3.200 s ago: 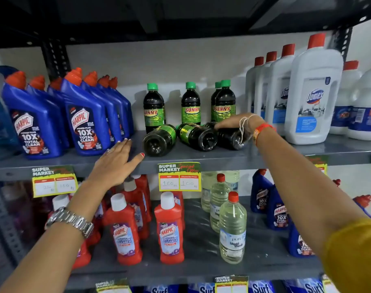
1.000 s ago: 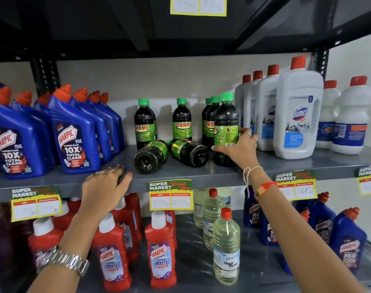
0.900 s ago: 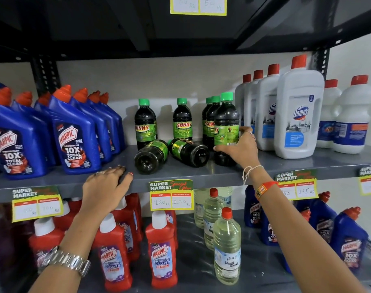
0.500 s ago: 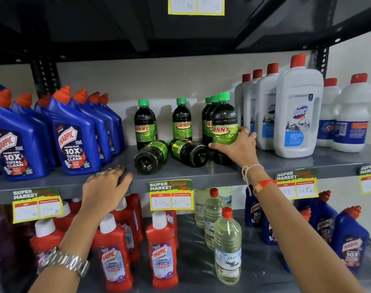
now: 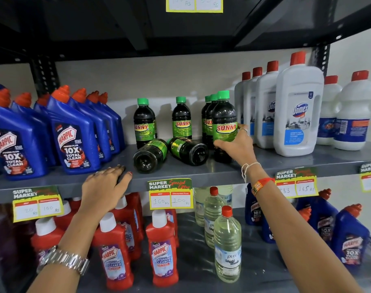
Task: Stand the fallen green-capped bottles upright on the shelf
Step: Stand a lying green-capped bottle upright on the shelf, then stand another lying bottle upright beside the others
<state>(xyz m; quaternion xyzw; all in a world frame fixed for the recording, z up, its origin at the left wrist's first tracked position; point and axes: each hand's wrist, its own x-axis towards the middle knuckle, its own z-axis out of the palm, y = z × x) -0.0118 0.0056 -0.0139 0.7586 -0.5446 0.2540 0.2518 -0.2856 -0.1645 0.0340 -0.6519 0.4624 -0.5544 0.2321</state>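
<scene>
Dark green-capped Sunny bottles stand on the grey shelf [image 5: 201, 173]. My right hand [image 5: 236, 148] wraps the lower half of an upright front bottle [image 5: 224, 121], label facing me. Two bottles lie on their sides with bases toward me: a left one [image 5: 151, 155] and a right one [image 5: 187, 150], touching each other. Upright ones stand behind at the left [image 5: 144, 121], the middle [image 5: 181, 118] and the right [image 5: 208, 119]. My left hand [image 5: 105, 188] rests flat on the shelf's front edge, fingers together, holding nothing.
Blue Harpic bottles [image 5: 73, 136] crowd the shelf's left; white Domex bottles [image 5: 297, 111] stand close on the right. The lower shelf holds red Harpic bottles [image 5: 164, 250], clear bottles [image 5: 228, 246] and more blue ones. Price tags [image 5: 169, 193] hang on the shelf edge.
The rightmost fallen bottle has been raised upright by my right hand and then turned so its label faces front. My left hand has settled onto the shelf edge.
</scene>
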